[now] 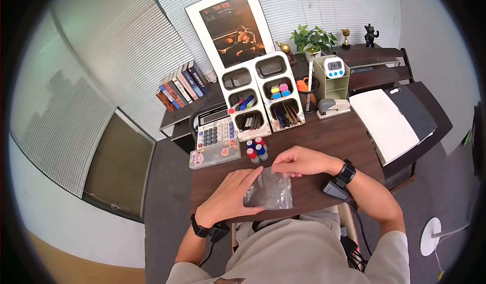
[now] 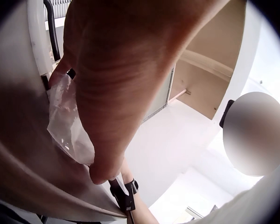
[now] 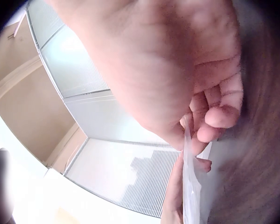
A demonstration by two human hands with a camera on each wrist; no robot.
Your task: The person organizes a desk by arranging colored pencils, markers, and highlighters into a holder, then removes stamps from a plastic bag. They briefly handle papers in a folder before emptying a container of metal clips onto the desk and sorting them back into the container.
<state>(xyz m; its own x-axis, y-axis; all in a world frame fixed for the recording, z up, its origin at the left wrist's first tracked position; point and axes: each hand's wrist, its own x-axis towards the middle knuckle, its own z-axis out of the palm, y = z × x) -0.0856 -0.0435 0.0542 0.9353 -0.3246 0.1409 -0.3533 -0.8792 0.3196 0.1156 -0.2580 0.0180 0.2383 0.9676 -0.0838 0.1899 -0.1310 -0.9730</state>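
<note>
A clear zip-lock plastic bag (image 1: pixel 271 190) lies low over the front of the dark wooden desk, its zip strip toward the right. My left hand (image 1: pixel 230 195) spans the bag's left side, fingertips at the far edge and thumb at the near edge. In the left wrist view the bag (image 2: pixel 70 123) bulges between thumb and fingers. The bag's upper right corner is pinched by my right hand (image 1: pixel 309 161); the right wrist view shows the film (image 3: pixel 191 182) coming out between thumb and fingers. Just beyond stand several small bottles (image 1: pixel 256 150) with red and blue caps.
Behind the bottles are a pencil case (image 1: pixel 217 155), a calculator (image 1: pixel 215 132) and a white organizer (image 1: pixel 263 92) with pens. A stapler (image 1: pixel 333 108) and a timer (image 1: pixel 334 67) stand back right. Paper (image 1: pixel 382 124) lies at the right; a grey device (image 1: pixel 335 189) sits under the right wrist.
</note>
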